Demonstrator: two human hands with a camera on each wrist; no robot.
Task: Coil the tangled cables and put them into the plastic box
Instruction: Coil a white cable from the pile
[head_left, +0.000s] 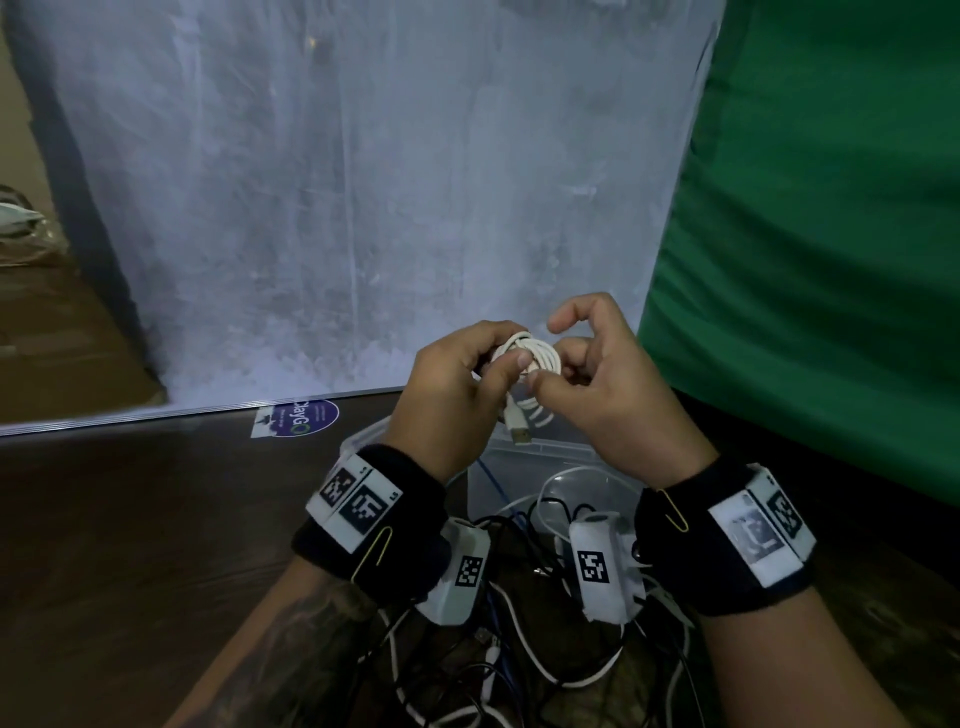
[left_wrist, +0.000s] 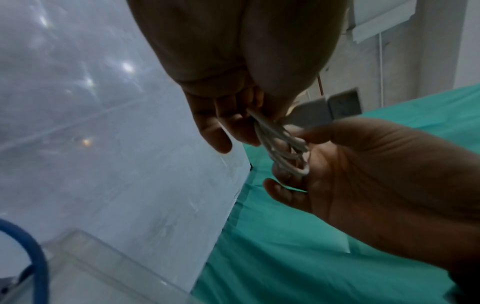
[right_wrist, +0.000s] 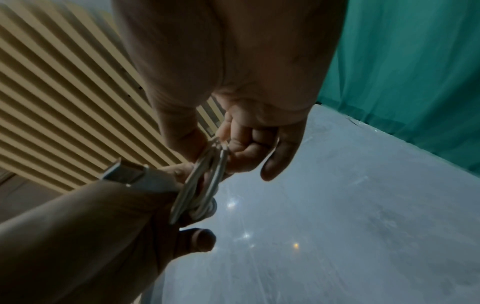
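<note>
Your left hand and right hand pinch one coiled white cable; the box and tangled pile wait.

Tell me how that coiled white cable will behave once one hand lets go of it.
The white cable looks thin and floppy, so its loops will probably spring loose unless the left hand and right hand both keep pinching. The plug dangles free below and may swing or tug the tail out. It seems light, so it should drop easily into the plastic box.
</note>
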